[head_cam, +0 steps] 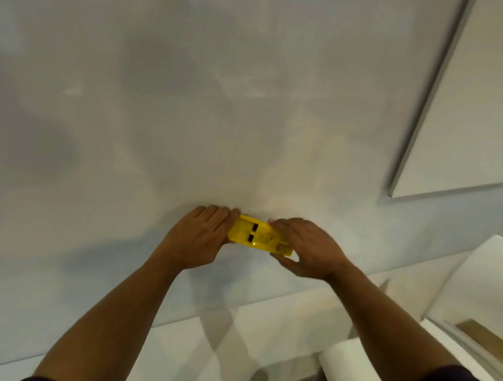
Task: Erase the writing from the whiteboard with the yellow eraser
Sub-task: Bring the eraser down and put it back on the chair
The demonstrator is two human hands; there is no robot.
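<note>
The yellow eraser (257,235) lies flat against the whiteboard (160,90), low on its surface and just above the bottom edge, with two dark rectangular slots showing on its back. You hold it between both hands. Your left hand (198,238) presses on its left end, fingers laid flat and close together over that end and the board. Your right hand (306,250) grips the right end, fingers curled over the top edge and thumb (290,266) stretched under the bottom edge. The board around the eraser looks blank and glossy, with soft blurred reflections and no writing you can make out. A second framed panel (501,100) hangs to the upper right. White furniture (495,283) stands at the lower right.
</note>
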